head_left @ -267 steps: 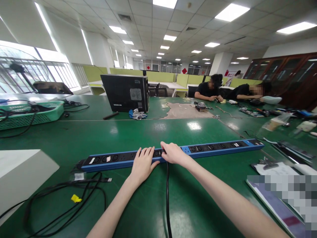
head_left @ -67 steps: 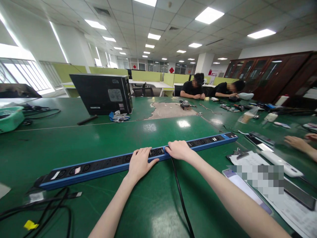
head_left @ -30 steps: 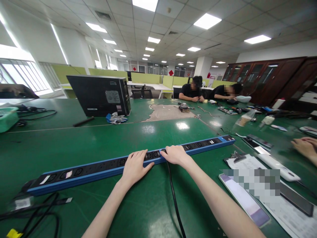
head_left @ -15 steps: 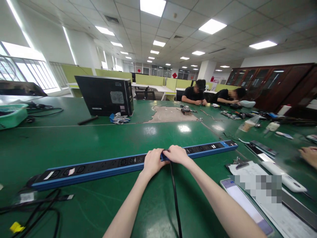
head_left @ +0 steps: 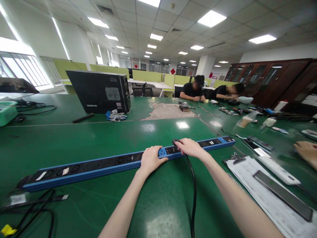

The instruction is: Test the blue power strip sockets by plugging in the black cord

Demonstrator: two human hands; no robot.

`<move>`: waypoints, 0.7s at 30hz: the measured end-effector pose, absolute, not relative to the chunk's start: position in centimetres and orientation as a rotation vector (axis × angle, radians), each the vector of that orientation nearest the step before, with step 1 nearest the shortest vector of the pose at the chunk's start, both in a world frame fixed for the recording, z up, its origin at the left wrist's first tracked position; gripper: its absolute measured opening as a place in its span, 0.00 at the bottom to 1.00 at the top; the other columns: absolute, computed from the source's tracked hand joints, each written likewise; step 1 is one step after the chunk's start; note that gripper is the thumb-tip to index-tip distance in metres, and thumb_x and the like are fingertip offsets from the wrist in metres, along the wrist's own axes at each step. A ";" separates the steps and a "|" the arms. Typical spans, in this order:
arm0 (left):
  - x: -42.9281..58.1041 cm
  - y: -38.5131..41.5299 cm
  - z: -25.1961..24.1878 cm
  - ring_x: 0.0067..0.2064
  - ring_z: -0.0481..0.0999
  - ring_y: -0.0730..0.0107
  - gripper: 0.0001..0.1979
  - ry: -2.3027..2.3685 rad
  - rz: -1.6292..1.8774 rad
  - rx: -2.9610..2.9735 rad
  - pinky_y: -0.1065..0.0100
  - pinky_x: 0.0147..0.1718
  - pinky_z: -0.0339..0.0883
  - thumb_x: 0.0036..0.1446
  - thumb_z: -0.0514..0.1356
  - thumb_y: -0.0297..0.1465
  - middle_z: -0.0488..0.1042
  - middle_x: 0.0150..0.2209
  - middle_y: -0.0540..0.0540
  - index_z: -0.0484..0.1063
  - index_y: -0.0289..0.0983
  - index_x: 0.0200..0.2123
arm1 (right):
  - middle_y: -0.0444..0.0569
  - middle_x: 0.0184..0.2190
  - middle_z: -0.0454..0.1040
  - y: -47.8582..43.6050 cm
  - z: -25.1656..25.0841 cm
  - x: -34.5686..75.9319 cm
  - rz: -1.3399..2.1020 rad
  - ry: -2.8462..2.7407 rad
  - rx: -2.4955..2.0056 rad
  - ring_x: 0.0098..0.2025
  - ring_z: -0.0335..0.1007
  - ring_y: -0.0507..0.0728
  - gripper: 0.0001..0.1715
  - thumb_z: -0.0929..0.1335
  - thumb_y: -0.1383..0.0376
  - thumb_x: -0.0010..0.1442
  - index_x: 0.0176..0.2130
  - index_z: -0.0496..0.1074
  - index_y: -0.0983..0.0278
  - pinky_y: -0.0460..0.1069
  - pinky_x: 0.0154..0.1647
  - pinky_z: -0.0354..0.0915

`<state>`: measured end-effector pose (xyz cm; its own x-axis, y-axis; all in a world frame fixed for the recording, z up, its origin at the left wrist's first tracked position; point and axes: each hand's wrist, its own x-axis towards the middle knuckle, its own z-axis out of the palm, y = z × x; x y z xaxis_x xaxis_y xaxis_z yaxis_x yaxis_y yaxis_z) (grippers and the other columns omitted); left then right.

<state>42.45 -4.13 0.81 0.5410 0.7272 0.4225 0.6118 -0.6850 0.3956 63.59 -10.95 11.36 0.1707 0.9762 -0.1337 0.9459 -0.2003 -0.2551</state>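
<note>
A long blue and black power strip [head_left: 94, 168] lies slantwise across the green table, its row of sockets facing up. My left hand [head_left: 151, 159] is closed around its middle, thumb along the near edge, just left of a blue socket. To the right, my right hand [head_left: 189, 146] grips a black power plug [head_left: 175, 142] just above the strip's sockets. From that hand a black cable [head_left: 193, 195] hangs toward me and runs out at the bottom of the view. The plug's prongs are hidden.
A black computer case [head_left: 99, 92] stands at the back left, with gloves [head_left: 115, 115] beside it. Loose cables [head_left: 47, 208] lie at the near left. On the right are a clipboard [head_left: 269, 195] and another person's hand [head_left: 307, 153]. Two people sit across the table.
My right hand has moved right, away from my left hand, carrying the plug and cable. The blue socket is now uncovered. My left hand stays on the strip.
</note>
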 end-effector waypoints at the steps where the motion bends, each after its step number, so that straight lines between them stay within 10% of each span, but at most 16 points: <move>1: 42.4 -4.2 0.8 0.52 0.74 0.55 0.30 1.132 0.846 2.578 0.59 0.52 0.63 0.52 0.66 0.51 0.77 0.51 0.45 0.70 0.45 0.55 | 0.53 0.33 0.80 -11.2 11.1 64.1 0.373 -1.895 -2.331 0.38 0.76 0.58 0.37 0.53 0.44 0.70 0.37 0.78 0.64 0.47 0.40 0.62; 21: 42.5 -4.2 0.9 0.53 0.74 0.55 0.28 1.082 0.830 2.598 0.59 0.54 0.63 0.56 0.65 0.49 0.76 0.53 0.45 0.70 0.45 0.57 | 0.60 0.44 0.78 -12.5 9.1 67.8 -0.036 -1.916 -2.609 0.47 0.75 0.64 0.30 0.56 0.48 0.70 0.45 0.76 0.64 0.55 0.46 0.63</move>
